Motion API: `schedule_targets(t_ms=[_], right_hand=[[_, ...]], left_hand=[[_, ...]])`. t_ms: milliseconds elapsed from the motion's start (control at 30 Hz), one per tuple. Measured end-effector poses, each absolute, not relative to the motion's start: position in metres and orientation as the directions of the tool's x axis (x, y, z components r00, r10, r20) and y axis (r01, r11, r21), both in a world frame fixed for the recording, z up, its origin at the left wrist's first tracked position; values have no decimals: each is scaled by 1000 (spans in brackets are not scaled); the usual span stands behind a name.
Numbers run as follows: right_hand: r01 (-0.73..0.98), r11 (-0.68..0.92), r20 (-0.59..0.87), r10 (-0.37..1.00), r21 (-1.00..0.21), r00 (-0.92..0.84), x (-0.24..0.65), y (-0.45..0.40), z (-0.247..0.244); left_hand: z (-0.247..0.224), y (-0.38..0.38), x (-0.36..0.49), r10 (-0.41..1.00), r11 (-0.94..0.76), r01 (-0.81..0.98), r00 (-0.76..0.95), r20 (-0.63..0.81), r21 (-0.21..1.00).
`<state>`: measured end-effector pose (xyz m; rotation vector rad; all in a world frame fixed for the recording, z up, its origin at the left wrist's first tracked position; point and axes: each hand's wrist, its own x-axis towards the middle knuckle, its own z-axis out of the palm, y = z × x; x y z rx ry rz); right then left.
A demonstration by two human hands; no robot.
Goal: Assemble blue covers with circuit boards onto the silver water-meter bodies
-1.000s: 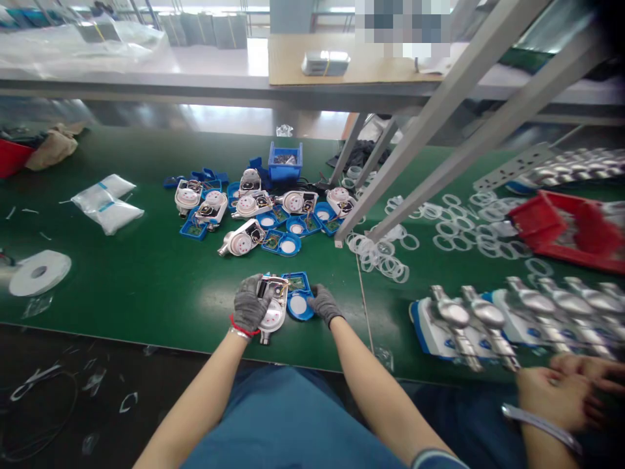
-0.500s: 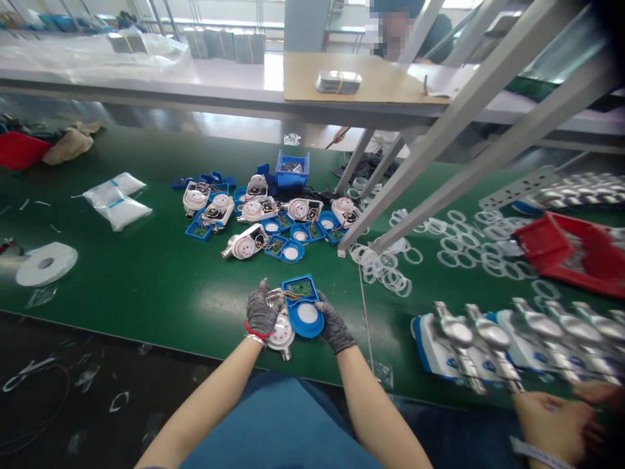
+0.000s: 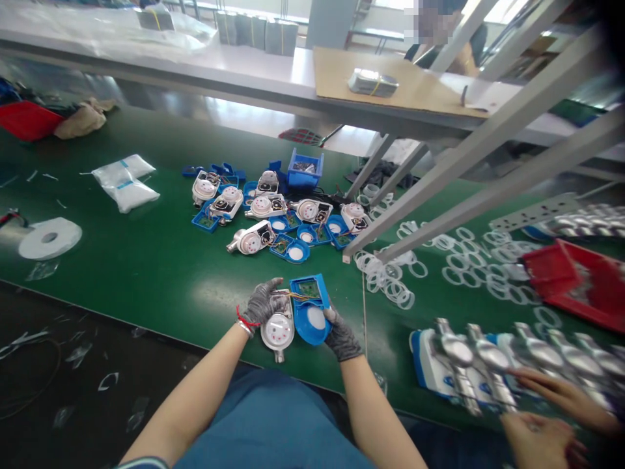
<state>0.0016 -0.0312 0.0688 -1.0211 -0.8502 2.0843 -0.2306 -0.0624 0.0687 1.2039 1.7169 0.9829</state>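
Observation:
My left hand (image 3: 266, 303), in a grey glove, is closed on the upper part of a white meter-like housing (image 3: 277, 331). That housing has a round face with red marks and a metal pipe stub at its lower end. My right hand (image 3: 342, 335), also gloved, grips the right edge of a blue cover (image 3: 312, 322), tilted open side up. Inside the cover are a green circuit board (image 3: 308, 289) and a white disc. Thin coloured wires (image 3: 293, 296) join the two halves, which lie side by side. My fingers partly hide the top of the housing.
Several similar opened units (image 3: 263, 207) and a blue bin (image 3: 305, 169) of small parts stand ahead. Clear rings (image 3: 390, 280) lie right, by slanting metal posts (image 3: 420, 169) and a red bin (image 3: 576, 280). A co-worker's hands (image 3: 547, 417) are near finished-looking metal-topped units (image 3: 469, 358).
The view has shifted a little. The blue cover has tilted and moved slightly apart from the white housing, whose round face shows more fully. The co-worker's hand has reached onto the metal-topped units.

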Motion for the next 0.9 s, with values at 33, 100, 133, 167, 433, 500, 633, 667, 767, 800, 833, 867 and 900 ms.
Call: schedule_targets(t_ms=[33, 100, 133, 167, 433, 500, 633, 667, 767, 800, 833, 867, 900], right_hand=[[-273, -571, -396, 774, -775, -494, 3, -31, 70], [-281, -566, -373, 770, -775, -518, 4, -31, 74], [-284, -561, -365, 770, -777, -524, 4, -30, 77], [-282, -556, -358, 771, -782, -527, 3, -29, 80], [-272, -535, -349, 783, -800, -515, -2, -28, 97], [-267, -521, -356, 801, -811, -481, -4, -28, 97], [-219, -514, -370, 799, -829, -475, -12, -30, 96], [-195, -515, -376, 792, -835, -481, -14, -30, 95], [-130, -515, -392, 771, -847, -502, -24, -30, 97], [-111, -515, -400, 768, -850, -501, -27, -30, 98], [-93, -512, -408, 770, -854, -490, -30, -30, 101], [-74, -506, -416, 775, -859, -475, -33, -30, 104], [-53, -499, -423, 781, -865, -459, -35, -30, 107]], left_hand=[[72, -58, -236, 966, 235, 343, -184, -181, 909], [81, -47, -246, 983, 182, 419, -76, -166, 889], [86, -40, -250, 987, 144, 467, -6, -160, 872], [90, -33, -253, 984, 104, 505, 71, -162, 857], [116, -15, -260, 938, 19, 626, 258, -231, 780], [115, -25, -263, 967, -35, 676, 209, -147, 736], [104, -55, -266, 987, -133, 756, 160, 16, 640], [100, -62, -266, 991, -116, 760, 134, 21, 639], [89, -78, -261, 1000, -3, 735, 15, -12, 678], [87, -81, -260, 1000, 26, 713, -16, -21, 700], [86, -84, -259, 999, 38, 690, -31, -22, 723], [85, -85, -259, 999, 30, 669, -27, -16, 743], [86, -86, -259, 1000, 9, 653, -7, -5, 758]])
